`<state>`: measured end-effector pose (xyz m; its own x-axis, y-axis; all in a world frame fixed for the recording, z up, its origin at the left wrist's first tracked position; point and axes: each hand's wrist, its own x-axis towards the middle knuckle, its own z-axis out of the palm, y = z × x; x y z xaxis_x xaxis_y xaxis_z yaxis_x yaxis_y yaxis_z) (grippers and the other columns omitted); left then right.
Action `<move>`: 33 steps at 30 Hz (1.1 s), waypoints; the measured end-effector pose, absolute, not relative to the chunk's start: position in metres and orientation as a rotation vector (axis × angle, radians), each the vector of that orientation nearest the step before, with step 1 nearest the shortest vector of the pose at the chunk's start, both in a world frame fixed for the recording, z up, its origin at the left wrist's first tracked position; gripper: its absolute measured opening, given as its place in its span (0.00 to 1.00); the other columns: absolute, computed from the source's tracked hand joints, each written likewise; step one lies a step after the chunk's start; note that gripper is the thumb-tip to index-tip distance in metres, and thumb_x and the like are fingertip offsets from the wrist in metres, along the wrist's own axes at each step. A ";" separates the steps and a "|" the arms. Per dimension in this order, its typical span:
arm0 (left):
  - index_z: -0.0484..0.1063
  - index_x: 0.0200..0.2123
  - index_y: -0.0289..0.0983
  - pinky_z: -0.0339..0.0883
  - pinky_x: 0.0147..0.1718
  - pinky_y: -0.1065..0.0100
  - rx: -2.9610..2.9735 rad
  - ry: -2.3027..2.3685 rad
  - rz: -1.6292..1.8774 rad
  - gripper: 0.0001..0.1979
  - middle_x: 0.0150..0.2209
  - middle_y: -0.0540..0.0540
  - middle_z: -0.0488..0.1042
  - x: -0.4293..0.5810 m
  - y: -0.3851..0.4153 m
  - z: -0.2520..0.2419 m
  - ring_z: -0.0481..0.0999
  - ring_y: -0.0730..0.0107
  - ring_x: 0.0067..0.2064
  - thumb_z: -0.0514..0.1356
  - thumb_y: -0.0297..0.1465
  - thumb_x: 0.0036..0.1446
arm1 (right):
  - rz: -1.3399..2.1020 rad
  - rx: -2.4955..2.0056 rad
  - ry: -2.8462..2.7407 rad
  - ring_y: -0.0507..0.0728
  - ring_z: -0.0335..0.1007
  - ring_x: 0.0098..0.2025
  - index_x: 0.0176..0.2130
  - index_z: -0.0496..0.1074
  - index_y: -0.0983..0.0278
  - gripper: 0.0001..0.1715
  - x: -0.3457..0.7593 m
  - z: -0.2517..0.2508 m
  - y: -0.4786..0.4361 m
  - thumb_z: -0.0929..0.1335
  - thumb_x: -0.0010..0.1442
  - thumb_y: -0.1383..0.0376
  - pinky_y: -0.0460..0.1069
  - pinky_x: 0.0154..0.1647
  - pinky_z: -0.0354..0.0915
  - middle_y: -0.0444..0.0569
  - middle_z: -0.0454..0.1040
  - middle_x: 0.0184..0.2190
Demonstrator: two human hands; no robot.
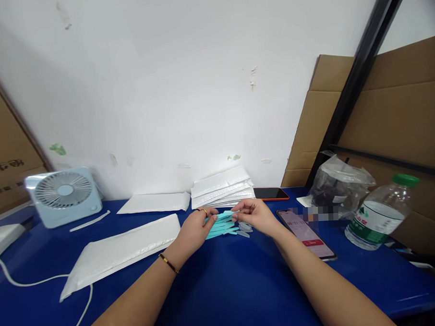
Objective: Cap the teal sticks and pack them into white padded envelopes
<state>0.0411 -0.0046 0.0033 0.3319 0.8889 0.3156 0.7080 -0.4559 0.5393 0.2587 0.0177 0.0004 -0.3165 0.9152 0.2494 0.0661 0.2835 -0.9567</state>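
Note:
My left hand [198, 227] is closed in a pinch at the left end of a flat teal strip [225, 213]. At the strip's right end, my right hand [255, 215] pinches with thumb and forefinger. Just below lie several more slim teal strips [222, 228] in a loose fan on the blue table. Clear, rounded tips [244, 228] stick out at their right side, below my right hand. Too little detail shows to tell what kind of tool the strips are. My fingers partly cover the held strip's ends.
A white padded mailer [124, 251] lies left of my hands, another [154, 202] behind it. Stacked mailers [222, 187] stand against the wall. Two phones [309, 236] [271, 194], a water bottle [380, 216] and a bagged cup [339, 184] are right; a fan [64, 193] and a white cable [38, 283] are left.

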 end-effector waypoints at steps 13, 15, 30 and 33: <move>0.44 0.63 0.37 0.40 0.59 0.53 2.520 1.320 0.169 0.35 0.64 0.39 0.45 0.036 -0.011 -0.012 0.44 0.56 0.64 0.46 0.49 0.57 | 0.936 -1.083 -1.451 0.54 0.71 0.25 0.35 0.72 0.69 0.20 0.300 -0.010 0.049 0.73 0.43 0.58 0.45 0.22 0.62 0.48 0.73 0.24; 0.42 0.63 0.37 0.40 0.59 0.53 2.500 1.281 0.086 0.37 0.64 0.38 0.43 0.036 -0.021 -0.005 0.42 0.56 0.64 0.48 0.49 0.56 | 0.942 -1.067 -1.419 0.53 0.69 0.24 0.35 0.72 0.69 0.21 0.301 -0.010 0.050 0.73 0.42 0.58 0.45 0.22 0.61 0.48 0.72 0.23; 0.68 0.49 0.40 0.62 0.46 0.59 2.644 1.214 0.155 0.17 0.50 0.40 0.70 0.057 -0.046 0.003 0.68 0.54 0.51 0.50 0.34 0.58 | 0.564 -1.308 -2.081 0.50 0.65 0.22 0.30 0.76 0.63 0.10 0.272 -0.030 0.046 0.69 0.47 0.61 0.44 0.23 0.57 0.45 0.72 0.21; 0.73 0.40 0.41 0.64 0.37 0.63 2.672 1.298 0.173 0.13 0.40 0.42 0.75 0.060 -0.039 0.004 0.73 0.57 0.42 0.51 0.30 0.55 | 0.299 -1.445 -2.064 0.53 0.68 0.30 0.29 0.76 0.63 0.07 0.287 -0.024 0.048 0.68 0.49 0.64 0.45 0.31 0.59 0.48 0.74 0.29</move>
<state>0.0598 -0.0385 0.0038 0.6156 0.7874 0.0319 0.7682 -0.6086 0.1986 0.2868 0.0476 -0.0239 -0.2314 0.9115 0.3400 0.7777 0.3833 -0.4983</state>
